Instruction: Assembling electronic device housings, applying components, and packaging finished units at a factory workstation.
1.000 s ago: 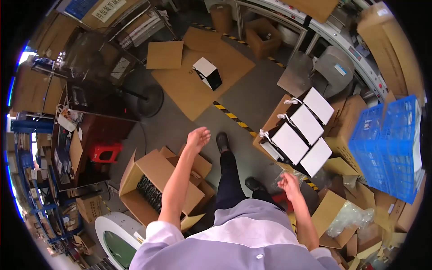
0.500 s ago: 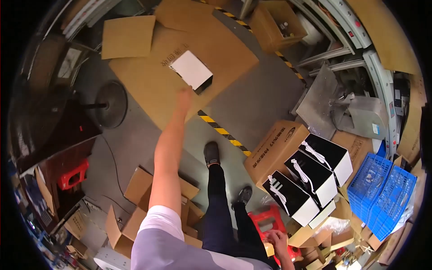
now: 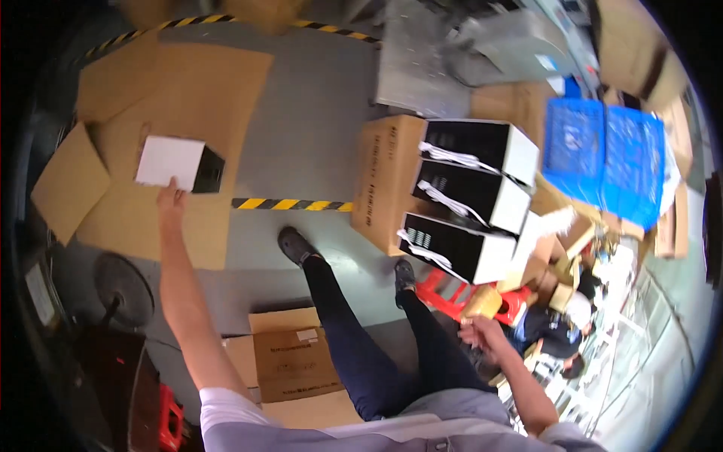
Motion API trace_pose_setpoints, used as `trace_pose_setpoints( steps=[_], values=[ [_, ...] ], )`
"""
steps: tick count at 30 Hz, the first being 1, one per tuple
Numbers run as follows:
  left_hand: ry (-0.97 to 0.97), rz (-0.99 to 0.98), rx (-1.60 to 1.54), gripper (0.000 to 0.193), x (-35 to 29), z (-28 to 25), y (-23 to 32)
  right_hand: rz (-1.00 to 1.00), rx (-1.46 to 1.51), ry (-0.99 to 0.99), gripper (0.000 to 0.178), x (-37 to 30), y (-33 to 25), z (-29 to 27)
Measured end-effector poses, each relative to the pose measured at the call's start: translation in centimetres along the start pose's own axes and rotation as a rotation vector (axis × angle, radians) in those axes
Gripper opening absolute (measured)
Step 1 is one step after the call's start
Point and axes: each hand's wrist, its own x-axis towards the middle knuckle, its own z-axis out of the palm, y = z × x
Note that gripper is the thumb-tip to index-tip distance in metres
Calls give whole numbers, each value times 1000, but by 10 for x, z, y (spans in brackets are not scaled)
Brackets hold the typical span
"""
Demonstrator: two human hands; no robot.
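Note:
My left arm (image 3: 184, 301) reaches forward to a box-shaped unit (image 3: 162, 160) with a white face and a black side, over the flat brown cardboard. My left hand (image 3: 173, 196) is closed at its near edge, one finger lying on the white face; the thumb is hidden. Whether the unit rests on the cardboard or is raised, I cannot tell. My right hand (image 3: 486, 335), lower right, is closed on a yellowish tape roll (image 3: 483, 301), above a red plastic stool (image 3: 444, 294). Three similar black and white units (image 3: 463, 196) with bundled white cables stand in a row to the right.
Flat cardboard (image 3: 203, 90) covers the floor at left. A large brown carton (image 3: 388, 181) borders the units; blue crates (image 3: 576, 151) stand beyond. An opened carton (image 3: 297, 361) lies by my legs. A round black stand base (image 3: 124, 290) is at left. Another person (image 3: 557, 331) is at far right.
My view has turned right, so the cardboard and unit now appear farther left. My left hand stays at the unit's edge. My right hand with the roll has come up farther into view.

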Motion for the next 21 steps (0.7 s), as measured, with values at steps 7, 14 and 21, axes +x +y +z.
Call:
trace_pose_setpoints(
  steps=[7, 14, 21],
  values=[
    [-76, -62, 182, 10, -173, 48, 14, -76, 349, -150, 35, 43, -20, -26],
    [37, -87, 325, 22, -410, 115, 12, -82, 837, -320, 64, 114, -10, -76],
    [115, 204, 158, 12, -716, 156, 28, 15, 818, -523, 50, 169, -11, -86]
  ],
)
